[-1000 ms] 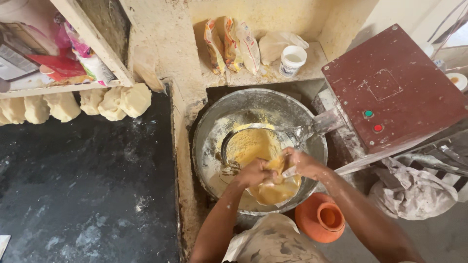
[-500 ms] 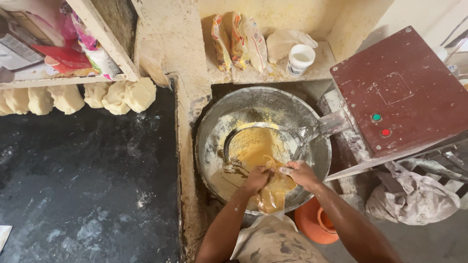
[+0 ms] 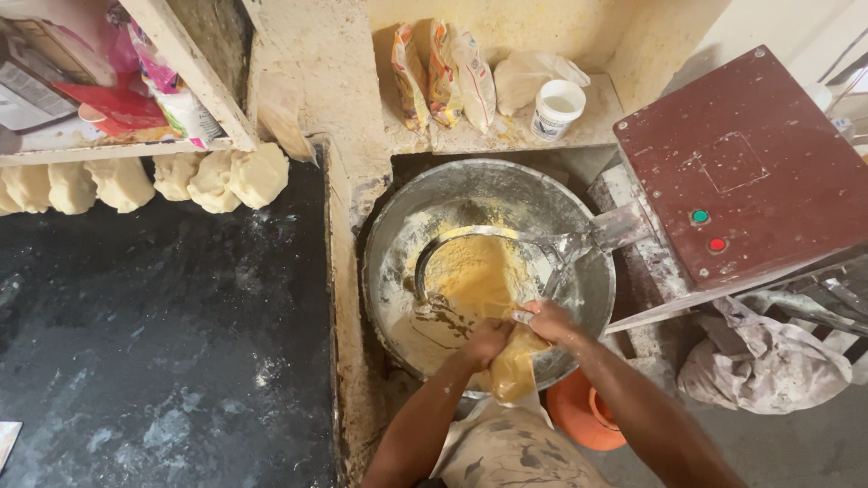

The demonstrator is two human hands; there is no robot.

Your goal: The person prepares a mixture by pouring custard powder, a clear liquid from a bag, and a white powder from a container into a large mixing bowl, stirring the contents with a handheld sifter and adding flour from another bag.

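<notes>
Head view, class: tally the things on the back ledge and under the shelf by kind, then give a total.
Dough lumps under the shelf: 6
Printed packets on the ledge: 3
Clear plastic bags on the ledge: 1
White cups on the ledge: 1
Total: 11

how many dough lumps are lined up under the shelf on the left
6 show: a row along the back edge of the dark counter, under the shelf, at and. More may lie past the left edge of the picture.
</notes>
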